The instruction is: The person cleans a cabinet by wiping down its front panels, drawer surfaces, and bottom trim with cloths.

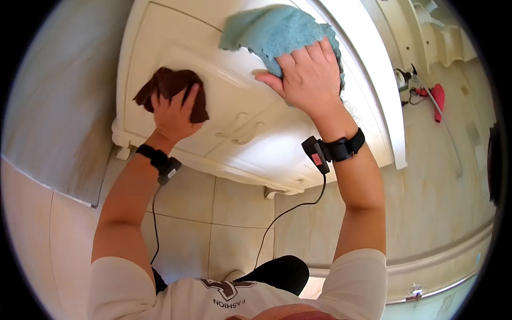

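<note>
My left hand [175,114] holds a dark brown cloth [176,81] against the left door of a cream-white cabinet [184,48]. Its fingers are spread over the bunched fabric. Higher up and to the right, my right hand [312,77] holds a larger teal cloth [274,31] against the upper front of the same cabinet. The thumb points left and the other fingers lie over the fabric. Between and below the hands are two curved pull handles [248,133] beside the seam of the doors. The palms and the cloth beneath them are hidden.
At the right are a red hair dryer [438,101], a dark pump bottle [402,79] and a thin cord along the wall. A grey panel [58,96] stands at the left. Cabled black straps sit on both wrists. Tiled floor [184,234] lies below the cabinet's short feet.
</note>
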Demonstrator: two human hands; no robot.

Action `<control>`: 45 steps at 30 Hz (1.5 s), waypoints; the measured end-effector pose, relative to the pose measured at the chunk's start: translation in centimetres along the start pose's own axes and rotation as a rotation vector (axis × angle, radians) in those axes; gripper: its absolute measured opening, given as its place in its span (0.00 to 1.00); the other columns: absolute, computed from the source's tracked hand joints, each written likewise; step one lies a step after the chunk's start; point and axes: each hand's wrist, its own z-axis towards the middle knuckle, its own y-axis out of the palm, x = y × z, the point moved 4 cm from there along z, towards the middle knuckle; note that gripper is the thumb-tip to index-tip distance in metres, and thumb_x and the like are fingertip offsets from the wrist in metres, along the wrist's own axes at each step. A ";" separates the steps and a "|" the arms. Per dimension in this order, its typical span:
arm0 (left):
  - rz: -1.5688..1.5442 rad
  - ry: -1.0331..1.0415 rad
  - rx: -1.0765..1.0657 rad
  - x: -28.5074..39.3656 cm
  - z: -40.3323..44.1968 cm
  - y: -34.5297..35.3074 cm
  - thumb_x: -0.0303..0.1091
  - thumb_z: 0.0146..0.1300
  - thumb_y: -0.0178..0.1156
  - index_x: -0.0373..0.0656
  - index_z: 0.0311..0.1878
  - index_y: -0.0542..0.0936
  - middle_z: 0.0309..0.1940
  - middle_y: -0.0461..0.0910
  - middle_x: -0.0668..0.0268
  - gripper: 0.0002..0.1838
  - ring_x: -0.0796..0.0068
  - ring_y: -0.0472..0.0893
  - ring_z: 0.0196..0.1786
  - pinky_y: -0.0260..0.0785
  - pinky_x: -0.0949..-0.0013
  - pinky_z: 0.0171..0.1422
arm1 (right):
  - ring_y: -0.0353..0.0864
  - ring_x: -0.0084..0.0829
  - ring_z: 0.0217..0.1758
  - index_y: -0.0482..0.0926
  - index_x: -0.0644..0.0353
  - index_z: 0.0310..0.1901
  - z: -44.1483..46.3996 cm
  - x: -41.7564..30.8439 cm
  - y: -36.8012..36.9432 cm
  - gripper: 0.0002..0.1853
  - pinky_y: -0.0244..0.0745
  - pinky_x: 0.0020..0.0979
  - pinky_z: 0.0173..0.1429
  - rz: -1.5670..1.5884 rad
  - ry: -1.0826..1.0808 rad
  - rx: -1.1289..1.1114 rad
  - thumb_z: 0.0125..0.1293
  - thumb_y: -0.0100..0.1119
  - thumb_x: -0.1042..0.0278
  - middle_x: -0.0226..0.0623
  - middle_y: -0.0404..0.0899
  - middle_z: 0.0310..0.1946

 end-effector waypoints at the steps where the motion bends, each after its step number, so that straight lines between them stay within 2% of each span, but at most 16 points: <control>1: 0.003 0.022 0.039 0.0 0.2 -0.1 0.56 0.39 0.67 0.53 0.62 0.74 0.56 0.71 0.61 0.42 0.50 0.69 0.48 0.53 0.36 0.60 | 0.70 0.39 0.36 0.76 0.53 0.25 -1.2 0.6 0.1 0.25 0.64 0.43 0.54 0.034 -0.009 0.038 0.52 0.62 0.36 0.33 0.70 0.26; 4: 0.023 -0.032 -0.059 -0.3 -0.4 0.4 0.57 0.34 0.69 0.52 0.63 0.73 0.56 0.71 0.60 0.46 0.51 0.68 0.45 0.51 0.35 0.62 | 0.68 0.35 0.32 0.77 0.51 0.22 -4.9 1.7 -1.0 0.23 0.63 0.40 0.58 0.007 0.034 0.016 0.51 0.63 0.37 0.30 0.67 0.20; 6: 0.041 0.023 -0.042 -0.1 -0.3 0.3 0.51 0.45 0.62 0.42 0.66 0.68 0.59 0.67 0.50 0.43 0.46 0.66 0.53 0.50 0.35 0.61 | 0.68 0.36 0.32 0.77 0.51 0.20 -7.4 2.3 -1.7 0.23 0.63 0.41 0.57 -0.039 0.085 -0.026 0.51 0.63 0.37 0.30 0.66 0.19; 8: 0.014 0.055 0.016 -0.1 -0.1 0.2 0.48 0.49 0.60 0.39 0.65 0.67 0.60 0.65 0.45 0.40 0.42 0.64 0.55 0.51 0.39 0.59 | 0.68 0.36 0.32 0.76 0.51 0.18 -10.0 2.9 -2.1 0.24 0.63 0.41 0.56 -0.077 0.132 -0.056 0.51 0.63 0.36 0.31 0.65 0.19; 11: -0.003 0.075 0.027 -0.2 -0.2 0.5 0.48 0.52 0.58 0.38 0.66 0.65 0.61 0.64 0.45 0.39 0.41 0.63 0.57 0.52 0.39 0.60 | 0.68 0.36 0.33 0.75 0.52 0.17 -14.3 3.8 -2.1 0.25 0.64 0.43 0.57 -0.096 0.167 -0.031 0.49 0.64 0.36 0.31 0.66 0.19; 13: 0.016 0.077 0.132 -0.2 0.0 0.3 0.50 0.49 0.60 0.40 0.64 0.69 0.60 0.67 0.50 0.39 0.47 0.66 0.51 0.53 0.41 0.61 | 0.69 0.39 0.35 0.74 0.53 0.16 -17.1 4.1 -1.9 0.26 0.64 0.44 0.58 -0.095 0.207 0.003 0.49 0.65 0.37 0.33 0.68 0.20; 16: 0.046 0.118 0.151 0.2 0.3 0.0 0.47 0.53 0.58 0.37 0.65 0.67 0.60 0.67 0.47 0.37 0.44 0.65 0.55 0.54 0.43 0.59 | 0.70 0.42 0.37 0.73 0.55 0.14 -21.1 4.7 -2.6 0.26 0.63 0.47 0.59 -0.132 0.249 0.016 0.50 0.65 0.39 0.38 0.70 0.23; 20: 0.032 0.160 0.176 0.5 0.7 -0.3 0.44 0.55 0.58 0.35 0.65 0.65 0.61 0.65 0.44 0.36 0.42 0.63 0.58 0.54 0.42 0.59 | 0.72 0.48 0.44 0.76 0.58 0.25 -26.5 4.9 -4.1 0.23 0.62 0.52 0.60 -0.172 0.372 0.005 0.54 0.64 0.42 0.42 0.75 0.34; 21: 0.034 0.156 0.168 0.3 0.5 -0.1 0.43 0.55 0.57 0.34 0.65 0.65 0.61 0.65 0.44 0.36 0.42 0.63 0.58 0.53 0.42 0.59 | 0.71 0.51 0.51 0.78 0.60 0.35 -28.9 4.9 -4.0 0.24 0.60 0.54 0.61 -0.133 0.465 -0.094 0.57 0.61 0.42 0.46 0.76 0.42; 24: 0.043 0.175 0.194 0.5 0.5 -0.2 0.44 0.56 0.57 0.34 0.65 0.64 0.62 0.65 0.44 0.36 0.42 0.62 0.58 0.53 0.43 0.60 | 0.68 0.55 0.56 0.79 0.62 0.39 -33.1 5.2 -4.6 0.26 0.58 0.55 0.62 -0.179 0.568 -0.087 0.60 0.57 0.42 0.50 0.75 0.47; 26: 0.037 0.169 0.180 0.5 0.7 -0.1 0.44 0.56 0.57 0.34 0.65 0.64 0.62 0.64 0.44 0.36 0.41 0.62 0.58 0.52 0.43 0.61 | 0.64 0.60 0.58 0.77 0.69 0.45 -35.3 4.9 -5.2 0.30 0.56 0.55 0.64 -0.082 0.716 -0.106 0.62 0.55 0.42 0.56 0.72 0.52; 28: 0.023 0.171 0.184 0.6 0.8 -0.3 0.44 0.56 0.57 0.35 0.65 0.64 0.63 0.64 0.44 0.36 0.41 0.62 0.59 0.52 0.42 0.62 | 0.62 0.62 0.59 0.68 0.74 0.55 -37.9 4.9 -5.0 0.33 0.54 0.52 0.65 -0.150 0.923 -0.310 0.69 0.46 0.44 0.59 0.67 0.55; 29: 0.023 0.174 0.183 0.8 0.9 -0.3 0.44 0.56 0.57 0.35 0.65 0.64 0.63 0.64 0.44 0.36 0.41 0.62 0.59 0.52 0.42 0.62 | 0.61 0.63 0.58 0.63 0.77 0.60 -38.5 4.4 -5.1 0.36 0.54 0.52 0.65 -0.149 0.954 -0.112 0.70 0.43 0.44 0.63 0.65 0.56; 36: 0.014 0.161 0.193 0.9 0.9 -0.4 0.43 0.56 0.58 0.35 0.66 0.64 0.64 0.63 0.45 0.36 0.41 0.61 0.61 0.51 0.43 0.64 | 0.62 0.62 0.57 0.59 0.79 0.61 -38.1 1.5 -3.8 0.37 0.56 0.50 0.64 -0.076 1.244 -0.024 0.71 0.43 0.45 0.68 0.64 0.53; 38: 0.021 0.162 0.198 0.9 1.0 -0.4 0.43 0.56 0.58 0.35 0.66 0.64 0.64 0.63 0.45 0.36 0.41 0.61 0.61 0.50 0.43 0.64 | 0.61 0.63 0.57 0.59 0.79 0.62 -37.7 0.0 -2.9 0.38 0.56 0.50 0.64 0.055 1.375 -0.150 0.70 0.44 0.45 0.69 0.63 0.54; 45: 0.028 0.148 0.188 0.8 1.0 -0.4 0.43 0.55 0.58 0.35 0.66 0.64 0.63 0.64 0.45 0.36 0.42 0.62 0.60 0.51 0.43 0.63 | 0.58 0.62 0.62 0.62 0.74 0.63 -29.8 -2.7 -2.1 0.39 0.50 0.55 0.66 0.040 1.049 0.073 0.62 0.57 0.47 0.63 0.60 0.62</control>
